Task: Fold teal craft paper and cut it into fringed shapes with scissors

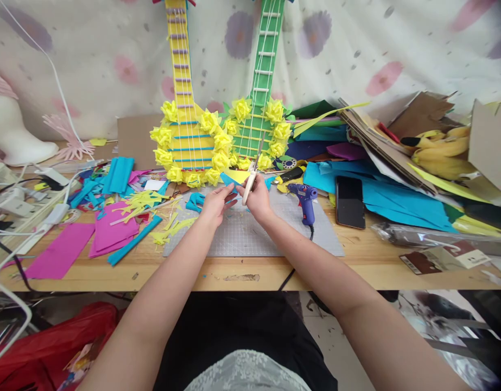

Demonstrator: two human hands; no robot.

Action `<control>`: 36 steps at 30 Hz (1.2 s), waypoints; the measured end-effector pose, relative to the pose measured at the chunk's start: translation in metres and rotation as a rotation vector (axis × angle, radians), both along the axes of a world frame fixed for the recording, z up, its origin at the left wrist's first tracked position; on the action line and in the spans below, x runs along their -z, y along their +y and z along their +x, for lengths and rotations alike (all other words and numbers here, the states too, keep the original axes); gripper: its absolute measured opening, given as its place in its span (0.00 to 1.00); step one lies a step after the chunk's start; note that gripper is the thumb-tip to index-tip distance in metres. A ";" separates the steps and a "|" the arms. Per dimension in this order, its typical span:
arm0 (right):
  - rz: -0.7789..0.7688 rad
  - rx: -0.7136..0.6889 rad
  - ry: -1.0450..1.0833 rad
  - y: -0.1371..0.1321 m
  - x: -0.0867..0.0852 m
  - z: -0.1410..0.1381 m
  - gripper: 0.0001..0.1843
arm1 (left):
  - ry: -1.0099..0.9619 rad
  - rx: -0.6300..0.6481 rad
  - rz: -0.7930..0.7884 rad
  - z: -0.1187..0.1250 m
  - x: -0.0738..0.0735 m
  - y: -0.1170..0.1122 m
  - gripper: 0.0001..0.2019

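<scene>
My right hand is closed around the white-handled scissors, whose blades point up and away from me. My left hand, just beside it, pinches a small blue piece of felt-like sheet between thumb and fingers. Both hands are over the grey cutting mat. Behind them stand a yellow guitar-shaped craft and a green guitar-shaped craft, each edged with yellow flowers. A curled blue scrap lies left of my left hand.
A blue glue gun stands on the mat's right side, near a black phone. Blue sheets and cardboard pile up at right. Magenta sheets, yellow scraps and white cables lie at left.
</scene>
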State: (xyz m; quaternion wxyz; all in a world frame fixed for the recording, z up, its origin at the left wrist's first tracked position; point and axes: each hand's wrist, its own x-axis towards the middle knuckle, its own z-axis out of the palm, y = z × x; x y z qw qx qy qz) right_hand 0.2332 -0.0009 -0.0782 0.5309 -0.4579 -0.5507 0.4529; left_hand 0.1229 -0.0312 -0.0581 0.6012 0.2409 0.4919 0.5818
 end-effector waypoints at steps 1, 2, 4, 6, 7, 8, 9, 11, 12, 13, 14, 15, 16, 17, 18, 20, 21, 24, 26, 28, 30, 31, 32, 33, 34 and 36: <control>0.012 0.005 -0.021 0.000 0.001 0.000 0.24 | 0.007 -0.023 -0.009 0.002 -0.001 0.001 0.11; 0.019 0.009 -0.038 0.001 0.002 0.000 0.24 | 0.019 -0.043 -0.015 0.003 -0.002 0.001 0.10; 0.020 0.009 -0.050 0.002 0.002 0.000 0.24 | 0.052 -0.070 -0.013 0.004 -0.002 0.003 0.11; 0.001 -0.009 -0.029 0.002 0.001 0.001 0.25 | 0.075 -0.099 0.000 0.004 -0.001 0.004 0.11; -0.016 -0.027 -0.018 0.001 -0.001 0.002 0.25 | 0.078 -0.124 0.009 0.004 0.000 0.005 0.11; -0.041 -0.054 -0.013 0.001 -0.003 0.004 0.25 | 0.074 -0.153 0.020 0.004 0.000 0.006 0.11; -0.077 -0.091 -0.020 -0.001 -0.005 0.007 0.25 | 0.064 -0.181 0.033 0.003 0.001 0.007 0.11; -0.162 -0.210 -0.074 -0.005 -0.010 0.014 0.25 | 0.034 -0.229 0.058 0.001 0.000 0.010 0.11; -0.199 -0.287 -0.118 -0.008 -0.012 0.018 0.26 | 0.018 -0.246 0.069 0.000 -0.001 0.011 0.11; -0.220 -0.368 -0.164 -0.010 -0.014 0.023 0.26 | 0.004 -0.261 0.078 -0.001 -0.002 0.012 0.11; -0.226 -0.444 -0.207 -0.013 -0.016 0.027 0.27 | -0.009 -0.277 0.083 -0.001 -0.004 0.013 0.11; -0.225 -0.511 -0.246 -0.015 -0.017 0.031 0.27 | -0.017 -0.295 0.085 -0.002 -0.006 0.014 0.11; -0.217 -0.564 -0.279 -0.017 -0.018 0.034 0.27 | -0.020 -0.312 0.085 -0.001 -0.009 0.015 0.10; -0.208 -0.602 -0.307 -0.018 -0.019 0.037 0.28 | -0.017 -0.324 0.086 -0.001 -0.011 0.016 0.10; -0.197 -0.629 -0.327 -0.019 -0.020 0.038 0.28 | -0.011 -0.332 0.087 0.001 -0.012 0.017 0.09; -0.167 -0.656 -0.344 -0.019 -0.021 0.038 0.28 | -0.004 -0.336 0.096 0.004 -0.014 0.018 0.09; -0.150 -0.659 -0.343 -0.019 -0.021 0.036 0.29 | -0.009 -0.335 0.102 0.006 -0.013 0.018 0.10; -0.136 -0.644 -0.325 -0.017 -0.020 0.031 0.29 | -0.055 -0.333 0.105 0.011 -0.011 0.017 0.12; -0.157 -0.618 -0.309 -0.016 -0.018 0.029 0.30 | -0.086 -0.340 0.094 0.014 -0.009 0.016 0.12; -0.179 -0.601 -0.288 -0.016 -0.016 0.028 0.30 | -0.109 -0.358 0.083 0.016 -0.008 0.015 0.12; -0.193 -0.607 -0.275 -0.016 -0.015 0.028 0.31 | -0.122 -0.384 0.086 0.018 -0.007 0.015 0.12; -0.199 -0.615 -0.275 -0.017 -0.015 0.029 0.30 | -0.126 -0.398 0.091 0.018 -0.007 0.015 0.12; -0.204 -0.619 -0.279 -0.018 -0.015 0.030 0.30 | -0.131 -0.412 0.098 0.019 -0.007 0.015 0.12; -0.210 -0.623 -0.286 -0.018 -0.016 0.030 0.30 | -0.137 -0.422 0.103 0.020 -0.007 0.015 0.12; -0.215 -0.624 -0.293 -0.019 -0.017 0.031 0.30 | -0.144 -0.429 0.108 0.020 -0.008 0.015 0.12; -0.224 -0.626 -0.302 -0.020 -0.020 0.032 0.30 | -0.156 -0.431 0.111 0.021 -0.008 0.015 0.12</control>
